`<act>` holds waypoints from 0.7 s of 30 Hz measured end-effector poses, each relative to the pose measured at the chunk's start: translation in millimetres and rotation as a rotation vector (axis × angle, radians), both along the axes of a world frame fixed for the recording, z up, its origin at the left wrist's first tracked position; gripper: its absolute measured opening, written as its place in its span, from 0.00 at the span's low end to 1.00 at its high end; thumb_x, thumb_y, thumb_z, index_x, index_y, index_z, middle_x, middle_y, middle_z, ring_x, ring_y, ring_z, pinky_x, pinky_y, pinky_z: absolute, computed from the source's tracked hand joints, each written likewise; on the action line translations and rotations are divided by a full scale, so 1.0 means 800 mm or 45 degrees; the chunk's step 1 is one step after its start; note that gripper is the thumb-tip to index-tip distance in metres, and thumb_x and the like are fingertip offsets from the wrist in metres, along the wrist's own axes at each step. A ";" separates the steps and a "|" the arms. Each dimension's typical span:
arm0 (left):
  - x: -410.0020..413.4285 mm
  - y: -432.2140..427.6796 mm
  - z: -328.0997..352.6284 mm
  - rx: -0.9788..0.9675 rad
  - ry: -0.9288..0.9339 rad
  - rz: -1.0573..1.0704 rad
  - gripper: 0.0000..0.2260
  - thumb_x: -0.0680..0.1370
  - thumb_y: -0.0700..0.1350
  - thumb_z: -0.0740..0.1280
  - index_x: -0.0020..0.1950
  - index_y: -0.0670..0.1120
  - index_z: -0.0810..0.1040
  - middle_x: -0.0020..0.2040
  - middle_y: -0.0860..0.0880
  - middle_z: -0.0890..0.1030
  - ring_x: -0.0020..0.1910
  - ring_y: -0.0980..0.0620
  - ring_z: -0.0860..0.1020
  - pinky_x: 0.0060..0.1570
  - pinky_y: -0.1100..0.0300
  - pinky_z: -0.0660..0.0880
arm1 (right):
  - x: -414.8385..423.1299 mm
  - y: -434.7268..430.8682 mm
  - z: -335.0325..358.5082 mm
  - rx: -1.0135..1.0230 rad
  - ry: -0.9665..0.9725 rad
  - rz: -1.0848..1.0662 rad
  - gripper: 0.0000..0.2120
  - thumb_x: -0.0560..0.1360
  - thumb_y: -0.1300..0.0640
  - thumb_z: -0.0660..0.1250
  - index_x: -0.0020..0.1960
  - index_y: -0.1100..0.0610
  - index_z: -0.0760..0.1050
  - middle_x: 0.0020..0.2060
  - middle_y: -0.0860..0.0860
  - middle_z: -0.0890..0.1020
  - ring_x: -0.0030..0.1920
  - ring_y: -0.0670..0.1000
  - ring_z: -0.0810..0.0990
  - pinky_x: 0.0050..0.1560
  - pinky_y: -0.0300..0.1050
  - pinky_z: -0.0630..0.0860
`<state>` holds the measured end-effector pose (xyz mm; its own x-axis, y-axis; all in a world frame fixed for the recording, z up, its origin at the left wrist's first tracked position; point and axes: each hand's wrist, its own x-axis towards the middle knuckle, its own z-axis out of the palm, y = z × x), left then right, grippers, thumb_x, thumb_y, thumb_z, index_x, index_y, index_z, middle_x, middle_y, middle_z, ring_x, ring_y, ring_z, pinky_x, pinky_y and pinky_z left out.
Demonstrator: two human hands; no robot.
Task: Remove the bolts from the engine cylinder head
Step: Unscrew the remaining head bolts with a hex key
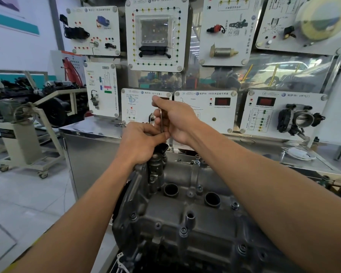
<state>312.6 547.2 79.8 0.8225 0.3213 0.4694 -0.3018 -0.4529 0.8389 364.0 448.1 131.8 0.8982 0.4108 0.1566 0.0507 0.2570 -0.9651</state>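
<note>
Head view only. The right hand (175, 121) has its grip closed on a thin metal tool (161, 120), with fingers and thumb curled round the upright shank. The left hand (144, 138) sits just below it and touches it, fingers curled, and its thumb and forefinger appear to pinch the tool's lower end. This two-handed hold looks meant to steady the tool and guide it down onto a fastener rather than to apply force. The tool's tip is hidden behind the left hand, so engagement cannot be confirmed. The cylinder head (185, 217) lies directly beneath the grip and runs from there back toward the person. It is a dull grey casting with a worn, oily look, and two open round wells (171, 190) sit below the grip. Several bolts (183, 231) sit in place, all nearer the person than the grip, and one more is at the right edge. Removal is therefore judged far from complete. Beyond the grip, a steel worktop (91, 134) carries training panels (209, 113).
</note>
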 end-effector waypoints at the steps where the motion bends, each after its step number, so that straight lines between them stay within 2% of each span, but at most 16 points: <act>1: 0.000 -0.001 0.000 0.010 0.002 0.005 0.05 0.72 0.41 0.77 0.37 0.42 0.84 0.36 0.42 0.85 0.31 0.54 0.77 0.31 0.68 0.73 | 0.001 0.003 0.005 -0.083 -0.013 -0.027 0.11 0.78 0.53 0.69 0.40 0.58 0.77 0.23 0.48 0.76 0.22 0.46 0.72 0.26 0.37 0.72; 2: 0.000 -0.001 0.000 0.029 0.006 0.012 0.06 0.72 0.41 0.77 0.37 0.41 0.84 0.35 0.43 0.84 0.29 0.54 0.76 0.30 0.68 0.72 | 0.000 0.006 0.007 -0.186 -0.101 -0.099 0.13 0.78 0.52 0.69 0.38 0.59 0.77 0.21 0.48 0.74 0.21 0.46 0.70 0.25 0.37 0.71; 4: 0.000 0.000 0.002 0.080 0.025 0.050 0.07 0.72 0.39 0.76 0.36 0.38 0.83 0.33 0.43 0.83 0.28 0.55 0.76 0.29 0.66 0.72 | -0.009 0.015 0.005 -0.489 -0.470 -0.295 0.20 0.79 0.51 0.67 0.36 0.65 0.79 0.22 0.52 0.76 0.22 0.50 0.72 0.27 0.40 0.73; 6: 0.000 0.002 0.004 0.244 0.045 0.131 0.08 0.73 0.37 0.73 0.34 0.39 0.78 0.30 0.46 0.80 0.29 0.51 0.76 0.27 0.65 0.69 | -0.025 0.023 -0.001 -0.709 -0.797 -0.352 0.25 0.80 0.47 0.64 0.39 0.69 0.80 0.30 0.59 0.82 0.31 0.57 0.79 0.38 0.47 0.77; 7: -0.002 0.002 0.006 0.330 0.037 0.161 0.08 0.74 0.37 0.71 0.35 0.41 0.76 0.29 0.49 0.77 0.28 0.52 0.73 0.26 0.68 0.67 | -0.031 0.025 -0.003 -0.743 -0.852 -0.326 0.26 0.80 0.45 0.64 0.40 0.68 0.81 0.33 0.60 0.84 0.35 0.57 0.82 0.41 0.48 0.78; 9: -0.007 -0.001 0.008 0.338 0.019 0.155 0.07 0.74 0.39 0.71 0.38 0.45 0.76 0.30 0.54 0.75 0.28 0.58 0.72 0.24 0.73 0.66 | -0.034 0.018 -0.002 -0.711 -0.816 -0.249 0.27 0.79 0.43 0.65 0.38 0.66 0.82 0.31 0.57 0.83 0.33 0.53 0.81 0.42 0.44 0.77; 11: -0.006 -0.001 0.008 0.238 0.038 0.133 0.09 0.73 0.40 0.73 0.37 0.46 0.76 0.31 0.51 0.78 0.28 0.56 0.74 0.22 0.73 0.66 | -0.033 0.009 -0.004 -0.598 -0.723 -0.162 0.26 0.77 0.44 0.68 0.33 0.65 0.80 0.27 0.54 0.78 0.29 0.48 0.76 0.41 0.44 0.75; 13: -0.005 -0.002 0.006 0.154 0.045 0.092 0.10 0.72 0.39 0.75 0.34 0.44 0.77 0.30 0.49 0.79 0.25 0.61 0.75 0.23 0.73 0.66 | -0.031 0.001 -0.012 -0.394 -0.621 -0.096 0.22 0.78 0.48 0.69 0.27 0.57 0.79 0.25 0.51 0.77 0.28 0.47 0.75 0.40 0.43 0.76; 15: -0.005 -0.003 0.005 0.068 0.030 0.041 0.07 0.73 0.38 0.75 0.35 0.42 0.81 0.30 0.51 0.80 0.24 0.65 0.75 0.27 0.72 0.69 | -0.027 -0.004 -0.022 -0.173 -0.576 -0.088 0.18 0.79 0.54 0.68 0.31 0.55 0.80 0.29 0.52 0.79 0.31 0.48 0.78 0.41 0.45 0.77; 17: -0.007 -0.003 0.005 0.037 0.020 0.000 0.07 0.73 0.38 0.75 0.36 0.46 0.83 0.28 0.57 0.81 0.26 0.66 0.77 0.30 0.71 0.72 | -0.023 -0.007 -0.032 -0.039 -0.598 -0.135 0.12 0.79 0.59 0.67 0.38 0.58 0.80 0.31 0.52 0.81 0.34 0.49 0.80 0.41 0.44 0.79; 19: -0.009 -0.004 0.005 0.052 0.032 -0.014 0.11 0.73 0.38 0.74 0.34 0.51 0.82 0.25 0.60 0.80 0.25 0.67 0.77 0.29 0.73 0.71 | -0.023 -0.010 -0.039 0.017 -0.617 -0.169 0.07 0.77 0.60 0.69 0.40 0.57 0.78 0.32 0.51 0.81 0.34 0.49 0.81 0.39 0.43 0.80; 21: -0.009 -0.003 0.006 0.064 0.055 -0.004 0.14 0.73 0.36 0.74 0.31 0.51 0.80 0.23 0.59 0.79 0.24 0.66 0.76 0.27 0.73 0.71 | -0.023 -0.009 -0.044 -0.031 -0.746 -0.251 0.07 0.74 0.59 0.73 0.40 0.56 0.76 0.33 0.51 0.82 0.36 0.50 0.82 0.41 0.46 0.82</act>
<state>305.4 544.7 84.8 0.8431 0.2956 0.4492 -0.2675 -0.4941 0.8272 345.3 440.8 96.6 0.7251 0.2558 0.6393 0.6182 0.1671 -0.7680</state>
